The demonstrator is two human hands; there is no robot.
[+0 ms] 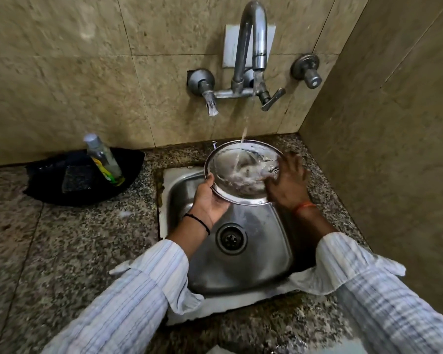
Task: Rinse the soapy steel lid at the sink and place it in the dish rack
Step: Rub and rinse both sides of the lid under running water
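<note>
The round steel lid (237, 172) is held tilted over the far side of the steel sink (253, 251), hollow side facing me. A thin stream of water from the wall tap (253, 47) falls into it and splashes. My left hand (209, 200) grips the lid's lower left rim. My right hand (288, 181) lies with spread fingers against the lid's right inner side, in the water. No dish rack is in view.
A black tray (49, 185) on the granite counter at left holds a clear soap bottle (104, 157) and a dark scrub pad (77, 178). Tiled walls close in behind and on the right. The sink drain (231, 238) lies below the lid.
</note>
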